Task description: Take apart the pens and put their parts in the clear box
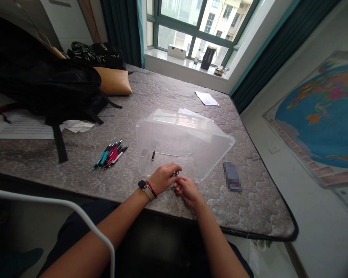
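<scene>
My left hand and my right hand meet at the near edge of the mattress, fingers closed around a small dark pen part held between them. Just beyond them stands a clear plastic bin; inside it lie a black pen cap and a thin refill. To the left of the bin a bunch of several red, blue and black pens lies on the mattress. My left wrist wears a watch and a red band.
A black backpack with a hanging strap covers the far left, beside an orange cushion and papers. A blurred dark card lies right of the bin. A white chair rail crosses my lap. A world map lies on the floor to the right.
</scene>
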`<state>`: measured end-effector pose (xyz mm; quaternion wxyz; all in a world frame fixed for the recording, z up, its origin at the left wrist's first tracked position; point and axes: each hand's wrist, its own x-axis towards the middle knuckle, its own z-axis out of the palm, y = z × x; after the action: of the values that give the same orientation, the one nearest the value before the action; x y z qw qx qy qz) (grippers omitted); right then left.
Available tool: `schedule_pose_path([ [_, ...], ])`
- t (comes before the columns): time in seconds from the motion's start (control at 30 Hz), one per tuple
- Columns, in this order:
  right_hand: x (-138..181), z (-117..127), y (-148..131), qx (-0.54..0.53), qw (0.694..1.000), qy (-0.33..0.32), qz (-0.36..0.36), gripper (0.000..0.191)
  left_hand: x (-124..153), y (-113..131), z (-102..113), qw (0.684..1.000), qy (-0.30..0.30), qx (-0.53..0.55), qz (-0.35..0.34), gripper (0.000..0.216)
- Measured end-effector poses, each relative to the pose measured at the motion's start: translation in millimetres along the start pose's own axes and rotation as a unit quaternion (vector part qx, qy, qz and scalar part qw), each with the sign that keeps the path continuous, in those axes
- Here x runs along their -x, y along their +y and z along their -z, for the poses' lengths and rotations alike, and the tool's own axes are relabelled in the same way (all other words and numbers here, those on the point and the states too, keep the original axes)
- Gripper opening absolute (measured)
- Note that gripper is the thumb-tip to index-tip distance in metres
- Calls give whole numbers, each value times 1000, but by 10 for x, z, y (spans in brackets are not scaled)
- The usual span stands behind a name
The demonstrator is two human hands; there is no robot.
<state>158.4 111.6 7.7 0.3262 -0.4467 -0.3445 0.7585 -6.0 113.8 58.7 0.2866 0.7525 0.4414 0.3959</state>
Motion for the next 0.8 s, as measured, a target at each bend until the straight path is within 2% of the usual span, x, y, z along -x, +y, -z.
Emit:
schedule_pose_path([
  [0.1, -8, -27, 42, -42, 998, -37, -21, 30, -14, -41, -13, 998, 20, 19, 51, 11],
  [0.17, -29, -34, 67, -41, 999, -27, -13, 32, -27, -64, -8, 994, 49, 42, 87, 11],
  [0.23, -54, -21, 75, 3, 1000, 13, 14, 34, -50, -70, 15, 986, 93, 73, 118, 15],
  [0.33, -72, 10, 57, 152, 982, 72, 81, 35, -107, -76, 63, 957, 167, 167, 167, 26],
  [0.4, -61, 10, 40, 272, 947, 95, 143, 30, -149, -97, 84, 921, 200, 261, 210, 34],
  [0.5, -41, -60, 43, 424, 867, 113, 235, 19, -190, -139, 92, 851, 230, 383, 275, 40],
  [0.6, -56, -189, 81, 529, 795, 113, 275, 27, -192, -152, 74, 793, 240, 459, 320, 40],
  [0.7, -100, -303, 118, 599, 744, 120, 271, 24, -171, -140, 39, 775, 246, 479, 332, 41],
  [0.8, -134, -353, 135, 627, 720, 129, 269, 18, -156, -141, 2, 785, 257, 460, 326, 47],
])
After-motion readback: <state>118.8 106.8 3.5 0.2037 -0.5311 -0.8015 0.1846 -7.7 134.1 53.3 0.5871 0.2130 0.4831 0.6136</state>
